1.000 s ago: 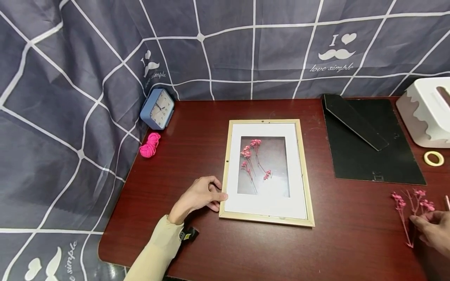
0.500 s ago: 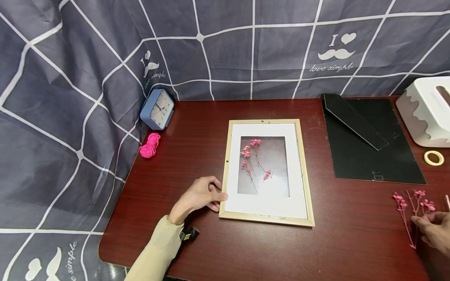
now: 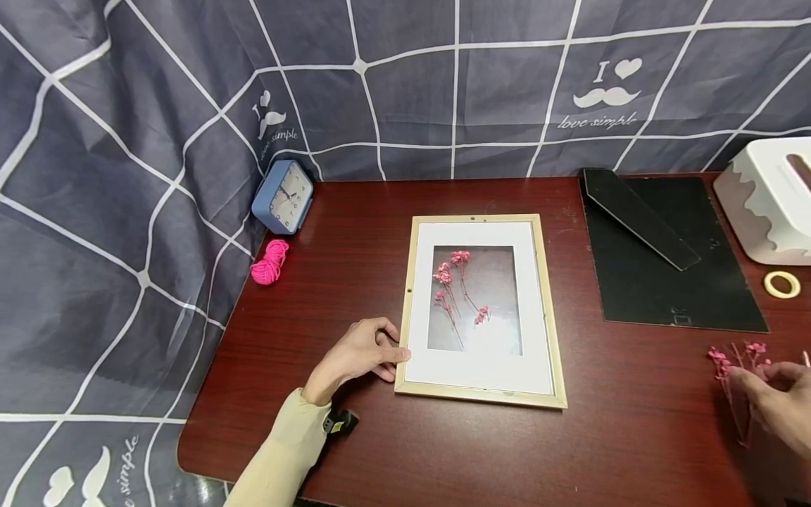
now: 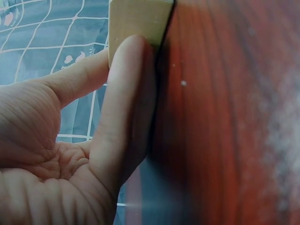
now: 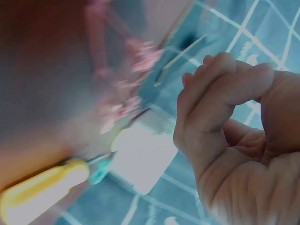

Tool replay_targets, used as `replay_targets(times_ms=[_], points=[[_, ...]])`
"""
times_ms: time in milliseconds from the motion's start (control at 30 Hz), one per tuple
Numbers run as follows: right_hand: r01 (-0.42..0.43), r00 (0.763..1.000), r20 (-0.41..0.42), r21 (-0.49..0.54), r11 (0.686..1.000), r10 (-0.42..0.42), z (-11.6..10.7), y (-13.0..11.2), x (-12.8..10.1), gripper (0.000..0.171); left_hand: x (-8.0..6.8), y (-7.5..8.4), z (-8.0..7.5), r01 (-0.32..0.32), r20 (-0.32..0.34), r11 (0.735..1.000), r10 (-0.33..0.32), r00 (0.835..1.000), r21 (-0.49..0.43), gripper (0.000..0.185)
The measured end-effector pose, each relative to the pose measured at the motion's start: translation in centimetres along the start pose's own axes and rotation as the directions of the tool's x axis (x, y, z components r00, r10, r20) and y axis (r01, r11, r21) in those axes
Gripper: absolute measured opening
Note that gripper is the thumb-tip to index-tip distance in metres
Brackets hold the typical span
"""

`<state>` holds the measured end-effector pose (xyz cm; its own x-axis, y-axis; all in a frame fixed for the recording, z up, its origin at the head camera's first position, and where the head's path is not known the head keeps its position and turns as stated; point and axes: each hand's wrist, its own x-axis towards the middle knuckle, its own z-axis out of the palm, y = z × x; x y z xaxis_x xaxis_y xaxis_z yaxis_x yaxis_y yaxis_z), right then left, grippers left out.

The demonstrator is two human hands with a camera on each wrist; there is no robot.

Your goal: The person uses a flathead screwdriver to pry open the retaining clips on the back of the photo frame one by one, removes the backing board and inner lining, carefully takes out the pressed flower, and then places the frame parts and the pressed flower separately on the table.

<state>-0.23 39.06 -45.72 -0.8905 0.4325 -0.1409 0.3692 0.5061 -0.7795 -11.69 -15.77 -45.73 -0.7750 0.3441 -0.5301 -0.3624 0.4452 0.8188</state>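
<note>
So we're looking down at a dark red table (image 3: pixel 355 232) backed by a grey checked curtain (image 3: pixel 127 141), and that curtain is the only thing with readable writing: "I", a heart, a moustache and "love simple", printed above and well behind both hands.

Biggest thing that holds anything is the wooden picture frame (image 3: pixel 410 282), lying flat. Inside its white mat sit a few pink dried flower sprigs (image 3: pixel 453 292). Our left hand (image 3: pixel 357 355) is at the frame's lower left corner, fingers curled with the tips touching the edge; the left wrist view shows the thumb and a finger pressed against the wood, so we'd call it a light pinch on that corner.

Up and to the left of our right hand lies the black frame backing (image 3: pixel 665 282) with its stand folded out. Behind the right hand is a white tissue box (image 3: pixel 763 204), and we can't tell what's in it. Just beside that, a small roll of tape (image 3: pixel 781 284).

Our right hand (image 3: pixel 776 405) is at the table's right edge, on the loose pink flower sprig (image 3: pixel 728 380). Fingers are curled together in the right wrist view, but it's blurry and we can't tell if they actually grip a stem.

Behind the left hand: a blue alarm clock (image 3: pixel 283 197) and a pink string bundle (image 3: pixel 270 262).
</note>
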Motion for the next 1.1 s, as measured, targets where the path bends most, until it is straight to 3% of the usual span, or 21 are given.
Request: replay_targets(times_ms=[100, 200, 300, 400, 633, 833, 1100], points=[[0.056, 0.998, 0.033, -0.197, 0.979, -0.050, 0.5, -3.0, 0.2, 0.031, 0.0, 0.0, 0.0, 0.001, 0.004, 1.000, -0.001, 1.000, 0.001, 0.034], [0.122, 0.992, 0.079, -0.434, 0.893, -0.097, 1.0, -6.0, 0.8, 0.031, 0.0, 0.0, 0.0, 0.002, 0.006, 1.000, -0.002, 1.000, -0.004, 0.034], [0.197, 0.980, 0.136, -0.515, 0.835, -0.148, 1.9, -8.4, 1.5, 0.032, 0.0, -0.1, 0.0, 0.004, 0.007, 1.000, -0.004, 1.000, -0.006, 0.034], [0.264, 0.961, 0.211, -0.488, 0.832, -0.182, 3.4, -10.5, 2.1, 0.033, 0.0, -0.1, -0.1, 0.005, 0.007, 1.000, -0.005, 1.000, -0.007, 0.035], [0.439, 0.872, 0.386, -0.340, 0.832, -0.302, 7.7, -14.8, 3.3, 0.030, 0.1, -0.2, -0.1, 0.008, 0.010, 1.000, -0.008, 1.000, -0.005, 0.035], [0.564, 0.790, 0.449, -0.260, 0.784, -0.419, 12.0, -17.9, 3.4, 0.014, 0.2, -0.2, -0.2, 0.006, 0.009, 1.000, -0.006, 1.000, -0.001, 0.035], [0.609, 0.707, 0.577, -0.202, 0.767, -0.409, 17.3, -20.7, 3.5, 0.013, 0.2, -0.1, -0.1, 0.003, 0.003, 1.000, -0.003, 1.000, -0.001, 0.035]])
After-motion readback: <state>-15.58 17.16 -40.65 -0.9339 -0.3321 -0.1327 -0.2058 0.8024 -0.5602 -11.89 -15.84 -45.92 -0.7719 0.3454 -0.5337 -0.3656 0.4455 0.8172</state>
